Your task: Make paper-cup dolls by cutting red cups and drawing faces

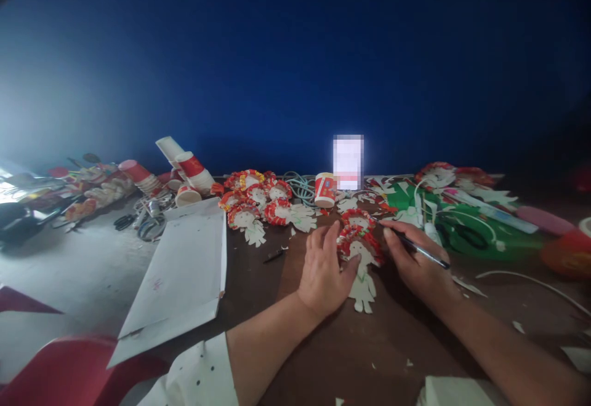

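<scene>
A white paper figure [361, 280] with a red fringed ring round its head lies on the brown table in front of me. My left hand [323, 270] rests against its left side with fingers apart, the thumb touching the body and the fingertips at the red fringe. In my right hand [415, 258] is a dark pen [423, 251], pinched between thumb and fingers, its tip close to the upper red ring. Just beyond, a second red ring [356, 218] overlaps the first figure's head. Green marks show on the figure's body.
Several finished-looking paper figures [253, 200] are heaped at the back. A paper cup [325, 191] stands beside a coil of cord [300, 187]. White board [184, 270] lies to the left, near stacked cups [196, 172]. Scissors [462, 234] lie on green material [503, 246]; a bright screen [348, 160] stands behind.
</scene>
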Demonstrator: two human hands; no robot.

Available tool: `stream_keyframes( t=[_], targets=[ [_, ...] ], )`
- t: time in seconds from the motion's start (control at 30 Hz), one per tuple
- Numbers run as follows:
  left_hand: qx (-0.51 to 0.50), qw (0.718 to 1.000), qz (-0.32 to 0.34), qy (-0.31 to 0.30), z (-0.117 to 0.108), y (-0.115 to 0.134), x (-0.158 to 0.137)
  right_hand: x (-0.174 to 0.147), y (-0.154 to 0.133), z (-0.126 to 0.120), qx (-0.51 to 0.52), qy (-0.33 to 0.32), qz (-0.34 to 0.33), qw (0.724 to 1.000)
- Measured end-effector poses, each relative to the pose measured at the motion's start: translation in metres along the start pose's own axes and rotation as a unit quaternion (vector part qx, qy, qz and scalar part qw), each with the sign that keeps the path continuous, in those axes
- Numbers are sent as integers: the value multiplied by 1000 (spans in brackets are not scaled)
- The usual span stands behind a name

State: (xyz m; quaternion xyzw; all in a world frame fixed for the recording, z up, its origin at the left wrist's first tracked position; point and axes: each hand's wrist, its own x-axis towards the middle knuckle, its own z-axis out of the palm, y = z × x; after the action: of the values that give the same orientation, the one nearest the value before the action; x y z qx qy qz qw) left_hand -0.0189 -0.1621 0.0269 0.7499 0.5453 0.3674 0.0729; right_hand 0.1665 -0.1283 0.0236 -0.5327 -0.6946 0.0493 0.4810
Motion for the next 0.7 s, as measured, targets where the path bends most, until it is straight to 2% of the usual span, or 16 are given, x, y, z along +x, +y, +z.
stream_keyframes(
  t=[0.1,0.17,0.2,0.27,0.33,0.4,0.5,0.63,0.7],
  targets=[
    [-21,999,3,39,-40,6,13,0,2,0,25,-2,21,999],
    [-6,999,8,53,-76,-3,37,0,2,0,35,-1,19,999],
    [16,998,-9,54,-94,-13,53,1,3,0,38,-2,13,999],
    [62,991,-67,95,-124,-44,92,1,2,0,45,-7,5,999],
    [123,976,-141,111,-143,-83,130,2,1,0,55,-5,7,998],
    [202,950,-225,82,-149,-119,158,2,0,1,66,4,15,998],
    [275,903,-327,34,-141,-154,174,2,2,2,74,12,27,997],
    [286,874,-392,35,-123,-175,170,3,9,3,65,0,14,998],
    [259,872,-414,25,-118,-183,168,5,11,3,61,-3,11,998]
  ],
)
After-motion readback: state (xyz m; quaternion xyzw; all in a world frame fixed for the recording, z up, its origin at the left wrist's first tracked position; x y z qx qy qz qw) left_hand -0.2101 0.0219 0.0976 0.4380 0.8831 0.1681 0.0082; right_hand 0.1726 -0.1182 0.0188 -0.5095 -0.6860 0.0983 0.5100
